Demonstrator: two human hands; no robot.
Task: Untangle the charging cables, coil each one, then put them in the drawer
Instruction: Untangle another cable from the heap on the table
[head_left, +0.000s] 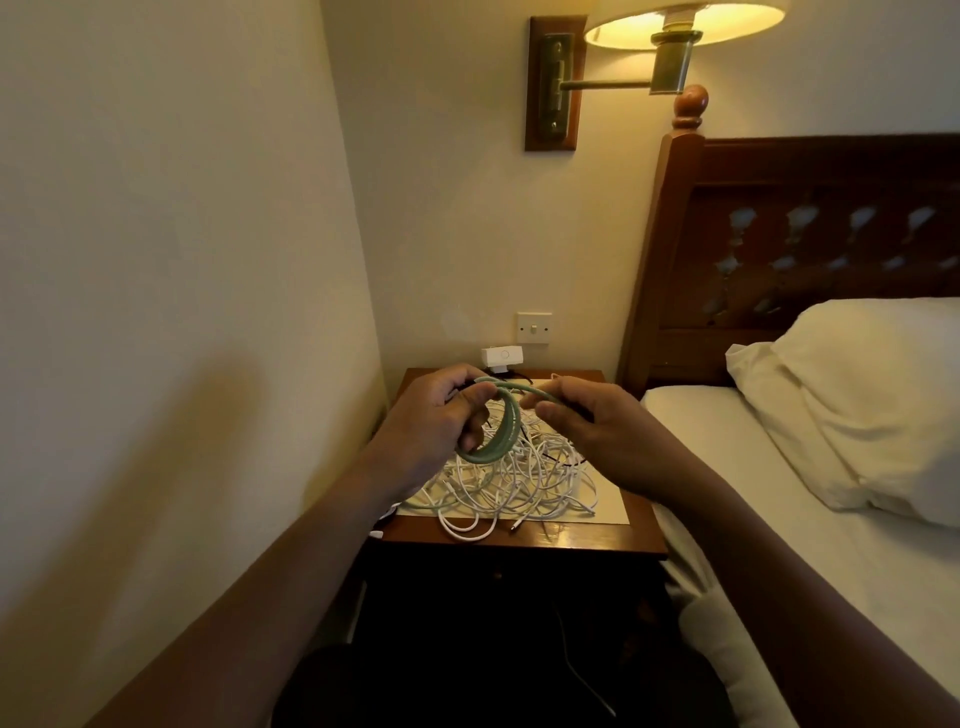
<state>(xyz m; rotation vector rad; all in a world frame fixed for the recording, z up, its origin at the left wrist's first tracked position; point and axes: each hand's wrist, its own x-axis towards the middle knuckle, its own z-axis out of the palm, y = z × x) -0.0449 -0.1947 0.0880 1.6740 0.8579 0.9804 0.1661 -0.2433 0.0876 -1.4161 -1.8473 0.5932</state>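
Coiling is the step in hand: the green cable (496, 426) is being held in loops above the tabletop (571, 538), over the tangle of white cables (519, 483) lying there. The left hand (441, 415) is reaching forward, its grip curling round the coil. The right hand (597, 426), just beside it, is pinching the cable's free strand. Next, I judge, that strand is needing to be laid round the loops. The drawer is not showing clearly below.
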